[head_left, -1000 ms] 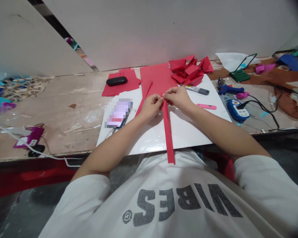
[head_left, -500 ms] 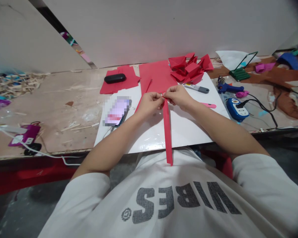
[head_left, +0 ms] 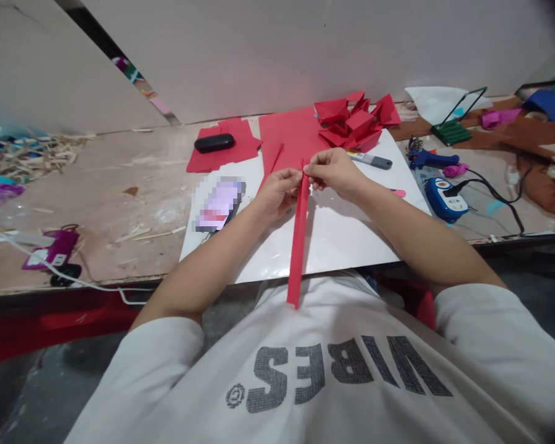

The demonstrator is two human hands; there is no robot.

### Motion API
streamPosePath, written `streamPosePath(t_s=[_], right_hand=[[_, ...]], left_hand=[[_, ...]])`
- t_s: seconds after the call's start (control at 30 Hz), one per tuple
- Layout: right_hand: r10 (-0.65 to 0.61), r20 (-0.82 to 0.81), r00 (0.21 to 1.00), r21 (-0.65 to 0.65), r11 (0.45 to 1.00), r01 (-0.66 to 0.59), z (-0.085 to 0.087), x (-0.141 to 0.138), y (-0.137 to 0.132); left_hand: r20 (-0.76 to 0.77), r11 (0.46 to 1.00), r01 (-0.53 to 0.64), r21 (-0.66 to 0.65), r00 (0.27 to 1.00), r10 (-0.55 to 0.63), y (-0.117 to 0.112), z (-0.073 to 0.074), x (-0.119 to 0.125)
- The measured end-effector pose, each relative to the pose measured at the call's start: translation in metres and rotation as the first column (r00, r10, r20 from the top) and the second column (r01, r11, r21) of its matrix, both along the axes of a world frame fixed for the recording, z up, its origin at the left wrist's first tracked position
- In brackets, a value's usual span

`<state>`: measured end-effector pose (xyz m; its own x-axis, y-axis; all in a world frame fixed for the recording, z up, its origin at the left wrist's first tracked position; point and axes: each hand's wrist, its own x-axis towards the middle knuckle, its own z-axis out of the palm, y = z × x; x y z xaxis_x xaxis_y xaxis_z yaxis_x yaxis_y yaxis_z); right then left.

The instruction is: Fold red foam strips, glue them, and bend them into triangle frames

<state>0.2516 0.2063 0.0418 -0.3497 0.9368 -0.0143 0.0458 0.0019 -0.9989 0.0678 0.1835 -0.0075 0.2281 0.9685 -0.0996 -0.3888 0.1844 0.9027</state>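
Observation:
A long red paper strip (head_left: 298, 240) runs from my fingertips down toward my chest. My left hand (head_left: 280, 192) and my right hand (head_left: 332, 173) both pinch its far end, thumbs and fingers closed, almost touching each other. The strip is lifted off the white glossy board (head_left: 351, 237) that covers the table in front of me. Just beyond my hands lie a flat red paper sheet (head_left: 287, 139) and a pile of folded red paper pieces (head_left: 356, 123).
A phone (head_left: 218, 206) lies left of my hands. A black case (head_left: 214, 143) rests on red paper (head_left: 224, 154). To the right are a utility knife (head_left: 372, 161), a blue glue gun (head_left: 428, 160), a blue and white device (head_left: 441, 197) with a cable, and brown scraps (head_left: 536, 148). Wood slivers (head_left: 32, 157) litter the far left.
The strip's near end has swung left and the strip has tilted up on edge. My hands stay pinched on its far end, shifted slightly up.

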Motion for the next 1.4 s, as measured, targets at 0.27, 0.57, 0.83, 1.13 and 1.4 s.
streamPosePath(t_s=[0.27, 0.57, 0.83, 1.13, 1.4], right_hand=[[-0.034, 0.047, 0.998, -0.083, 0.996, 0.038, 0.004, -0.003, -0.003], [-0.032, 0.034, 0.999, -0.109, 0.993, 0.036, 0.004, -0.007, -0.007], [-0.016, 0.091, 0.996, -0.051, 0.998, 0.021, 0.002, -0.008, -0.005], [-0.048, 0.071, 0.996, 0.065, 0.997, 0.043, 0.004, 0.004, 0.006], [-0.056, 0.025, 0.998, 0.024, 0.998, 0.055, 0.008, 0.003, 0.003]], left_hand=[[-0.170, 0.999, -0.041, 0.032, 0.984, 0.046, 0.001, 0.004, -0.002], [-0.359, 0.982, -0.144, 0.123, 0.916, 0.179, 0.001, 0.008, 0.001], [-0.268, 0.998, -0.048, 0.046, 0.961, 0.059, -0.002, 0.010, -0.002], [-0.159, 0.971, 0.210, -0.116, 0.961, -0.227, -0.014, 0.025, -0.004], [-0.243, 0.993, 0.120, -0.010, 0.963, -0.119, -0.020, 0.026, 0.003]])
